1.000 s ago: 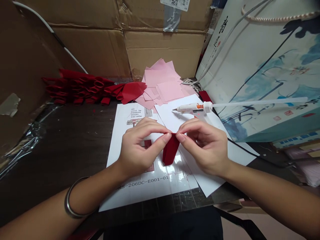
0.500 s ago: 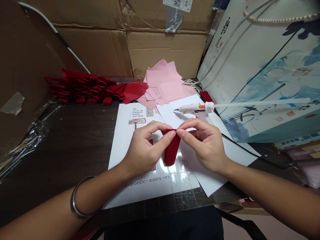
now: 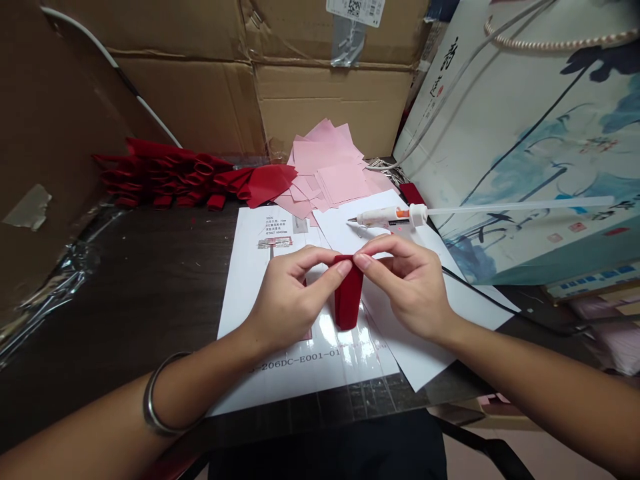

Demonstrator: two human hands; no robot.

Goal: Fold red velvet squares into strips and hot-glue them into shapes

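Note:
Between my hands hangs a folded dark red strip [image 3: 349, 298], which looks like fabric or soft sheet. My left hand [image 3: 295, 293] pinches its upper left corner between thumb and forefinger. At the upper right corner, my right hand [image 3: 407, 283] pinches it the same way. The strip's lower end points toward me, over a printed sheet [image 3: 270, 393] under clear film. Just beyond my right hand, a white glue gun [image 3: 387, 217] with a long clear glue stick [image 3: 520, 205] lies on a blank white sheet [image 3: 425, 367].
A row of folded red pieces [image 3: 165, 177] lies at the back left. Pink paper squares [image 3: 330, 167] are piled at the back middle, with small metal pieces [image 3: 393, 170] beside them. Cardboard [image 3: 330, 107] stands behind, and a painted bag [image 3: 530, 153] on the right. A black cord [image 3: 480, 293] crosses the right side.
The red strip's lower end has swung slightly to the right, so it hangs straighter. Both hands keep their pinch and have hardly moved.

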